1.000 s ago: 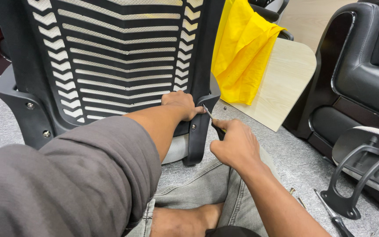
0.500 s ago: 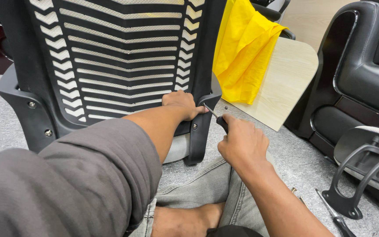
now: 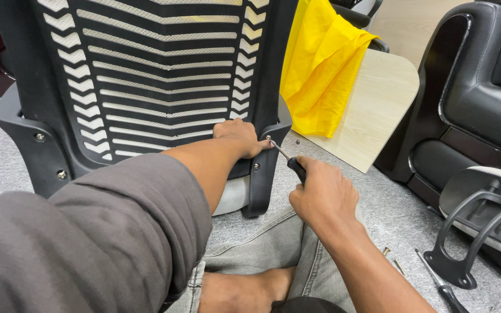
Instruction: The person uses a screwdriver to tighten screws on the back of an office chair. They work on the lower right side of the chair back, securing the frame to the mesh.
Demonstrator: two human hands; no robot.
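Note:
A black office chair back (image 3: 146, 75) with a ribbed mesh panel stands upright on the grey carpet in front of me. My left hand (image 3: 239, 137) grips its lower right bracket (image 3: 265, 168), thumb beside an upper screw (image 3: 268, 138). My right hand (image 3: 323, 194) is closed around a black-handled screwdriver (image 3: 290, 159); its metal tip rests at that upper screw. A second screw (image 3: 256, 167) shows lower on the same bracket. My legs in grey jeans lie below.
Yellow cloth (image 3: 320, 69) drapes over a light wooden board (image 3: 378, 110) leaning at the right. A black padded chair (image 3: 482, 98) fills the far right. Black armrest parts (image 3: 471, 232), another screwdriver (image 3: 439, 284) and loose screws (image 3: 392, 259) lie on the carpet.
My right hand has drawn back and to the right with the screwdriver, and rotated slightly. The tip stays at the upper bracket screw. My left hand has not moved.

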